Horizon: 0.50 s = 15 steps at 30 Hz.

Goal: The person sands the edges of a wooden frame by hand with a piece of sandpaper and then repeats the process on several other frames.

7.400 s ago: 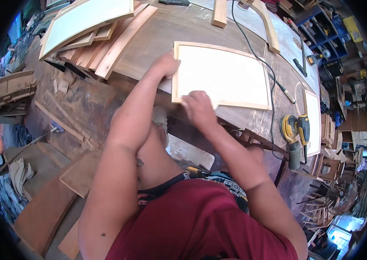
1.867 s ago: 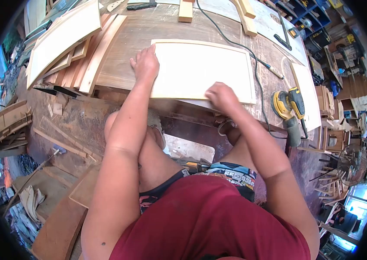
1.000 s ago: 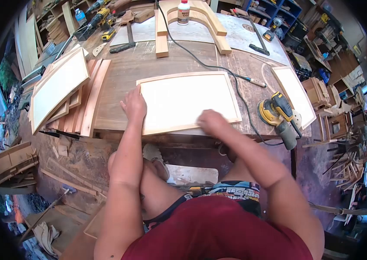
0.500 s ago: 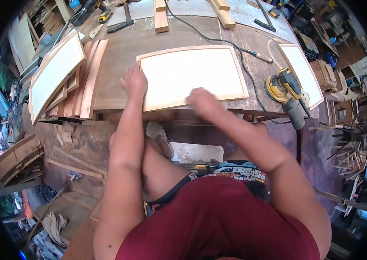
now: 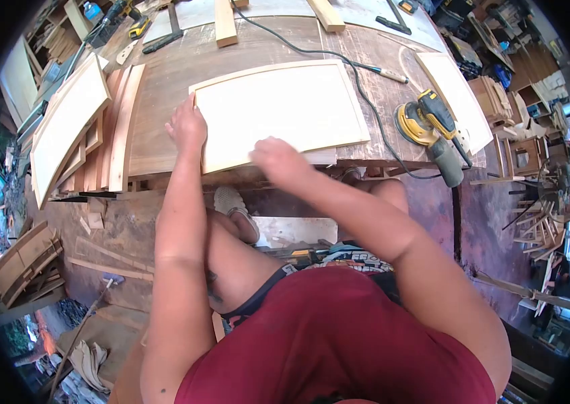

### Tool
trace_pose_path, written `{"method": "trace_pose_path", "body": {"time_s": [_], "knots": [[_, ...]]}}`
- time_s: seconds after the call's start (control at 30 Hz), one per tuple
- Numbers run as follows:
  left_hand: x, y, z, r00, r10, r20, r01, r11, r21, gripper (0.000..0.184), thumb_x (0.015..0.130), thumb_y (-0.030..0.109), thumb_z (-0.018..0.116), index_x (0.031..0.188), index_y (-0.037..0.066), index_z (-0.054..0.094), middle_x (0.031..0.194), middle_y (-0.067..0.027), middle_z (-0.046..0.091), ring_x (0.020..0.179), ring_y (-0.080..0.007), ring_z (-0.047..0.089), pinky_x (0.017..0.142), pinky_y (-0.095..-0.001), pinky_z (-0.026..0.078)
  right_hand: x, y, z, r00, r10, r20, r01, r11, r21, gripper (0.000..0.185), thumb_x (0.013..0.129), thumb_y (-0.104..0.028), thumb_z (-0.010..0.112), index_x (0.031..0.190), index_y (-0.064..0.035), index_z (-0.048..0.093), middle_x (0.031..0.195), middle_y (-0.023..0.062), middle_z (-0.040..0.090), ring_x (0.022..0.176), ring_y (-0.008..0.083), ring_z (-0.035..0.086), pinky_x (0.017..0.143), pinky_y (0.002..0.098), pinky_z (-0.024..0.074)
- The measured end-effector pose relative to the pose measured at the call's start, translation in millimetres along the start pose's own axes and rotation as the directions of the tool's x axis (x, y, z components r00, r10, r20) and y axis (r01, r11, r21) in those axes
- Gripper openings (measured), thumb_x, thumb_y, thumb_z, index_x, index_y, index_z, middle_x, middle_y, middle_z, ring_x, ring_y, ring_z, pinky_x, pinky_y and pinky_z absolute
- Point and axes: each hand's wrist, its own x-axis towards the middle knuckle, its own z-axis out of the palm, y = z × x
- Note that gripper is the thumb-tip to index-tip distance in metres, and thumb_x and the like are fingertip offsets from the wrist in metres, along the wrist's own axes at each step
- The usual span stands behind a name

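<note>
I see the right hand [image 5: 278,160] curled like a loose fist at the near long side of the panel [image 5: 271,108], about at its middle. It is blurry and its palm is turned away from me, so I can't tell if it pinches anything. The left hand [image 5: 187,126] has bent fingers and sits against the panel's left end; I can't tell if it grips the rim.

The panel lies on the table [image 5: 177,60], just ahead of both hands. Its long way runs side to side, with the right end a bit farther from the person. The right hand is the closer one to that end.

Past the right end come the cord [image 5: 305,50] and then the sander [image 5: 416,123]. Well off to the left are boards [image 5: 123,128].

The panel's white middle is too bright for me to see marks. The bars [image 5: 225,27] are cut off at the top.
</note>
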Motion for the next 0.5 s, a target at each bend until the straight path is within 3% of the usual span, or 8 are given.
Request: {"method": "trace_pose_path", "body": {"time_s": [0.1, 0.2, 0.3, 0.33, 0.37, 0.43, 0.5], "knots": [[-1.0, 0.1, -4.8, 1.0, 0.014, -0.003, -0.014, 1.0, -0.006, 0.044, 0.101, 0.025, 0.051, 0.145, 0.027, 0.051, 0.145, -0.0046, 0.054, 0.14, -0.0272, 0.043, 0.116, -0.0655, 0.023, -48.4, 51.3, -47.3, 0.999, 0.044, 0.031, -0.042, 0.997, -0.063, 0.013, 0.078, -0.005, 0.058, 0.09, -0.0051, 0.061, 0.085, 0.0129, 0.055, 0.087, 0.034, 0.056, 0.079, 0.0441, 0.0464], [-2.4, 1.7, -4.3, 0.999, 0.027, -0.027, -0.026, 1.0, 0.006, 0.044, 0.101, 0.024, 0.051, 0.145, 0.026, 0.051, 0.145, -0.0047, 0.054, 0.139, -0.0275, 0.044, 0.116, -0.0655, 0.024, -72.2, 70.9, -84.6, 0.996, 0.072, -0.056, -0.078, 0.99, -0.117, 0.012, 0.078, -0.003, 0.06, 0.089, -0.006, 0.064, 0.084, 0.0119, 0.057, 0.087, 0.0334, 0.058, 0.08, 0.0439, 0.0479], [0.8, -2.4, 3.0, 0.998, 0.039, -0.047, -0.038, 0.999, 0.033, 0.044, 0.101, 0.023, 0.051, 0.145, 0.026, 0.051, 0.144, -0.0044, 0.055, 0.139, -0.0274, 0.044, 0.116, -0.0656, 0.024, -60.3, 67.1, -56.5, 0.999, 0.043, -0.026, -0.046, 0.994, -0.1, 0.008, 0.077, -0.003, 0.061, 0.084, -0.0061, 0.061, 0.082, 0.0114, 0.056, 0.086, 0.0322, 0.058, 0.077, 0.0426, 0.0473], [2.0, -4.6, 5.9, 0.997, 0.043, -0.058, -0.041, 0.999, 0.029, 0.044, 0.101, 0.023, 0.051, 0.145, 0.026, 0.051, 0.145, -0.0043, 0.055, 0.139, -0.0273, 0.044, 0.116, -0.0656, 0.024, -46.9, 49.1, -40.1, 0.993, 0.013, -0.119, -0.021, 0.998, -0.062, 0.005, 0.077, -0.003, 0.06, 0.081, -0.0066, 0.06, 0.082, 0.0112, 0.055, 0.084, 0.031, 0.057, 0.076, 0.0418, 0.0467], [0.7, -5.3, 3.5, 0.998, 0.043, -0.055, -0.042, 0.999, 0.027, 0.044, 0.101, 0.023, 0.051, 0.145, 0.026, 0.051, 0.145, -0.0043, 0.055, 0.139, -0.0273, 0.044, 0.116, -0.0656, 0.024, -33.1, 34.5, -29.4, 0.998, 0.052, -0.034, -0.054, 0.996, -0.072, 0.004, 0.079, -0.005, 0.058, 0.081, -0.0069, 0.06, 0.083, 0.0109, 0.056, 0.085, 0.0302, 0.057, 0.077, 0.0415, 0.0466], [1.3, -0.3, -3.0, 1.0, 0.013, 0.019, -0.013, 1.0, 0.006, 0.044, 0.101, 0.023, 0.051, 0.145, 0.027, 0.051, 0.146, -0.004, 0.053, 0.14, -0.0266, 0.043, 0.116, -0.0657, 0.024, -25.2, 28.0, -25.2, 0.996, 0.052, -0.073, -0.056, 0.997, -0.047, 0.003, 0.08, -0.006, 0.057, 0.081, -0.0072, 0.06, 0.084, 0.0109, 0.056, 0.085, 0.0298, 0.057, 0.078, 0.0408, 0.0471], [1.0, 2.7, -3.4, 1.0, 0.013, 0.011, -0.013, 1.0, 0.0, 0.043, 0.102, 0.024, 0.051, 0.145, 0.026, 0.051, 0.145, -0.0039, 0.054, 0.14, -0.0264, 0.043, 0.116, -0.0657, 0.024, -29.2, 29.8, -35.7, 0.999, 0.043, -0.012, -0.044, 0.996, -0.078, 0.005, 0.08, -0.007, 0.057, 0.082, -0.0081, 0.061, 0.084, 0.0107, 0.056, 0.086, 0.0302, 0.057, 0.079, 0.0406, 0.0477]]}}
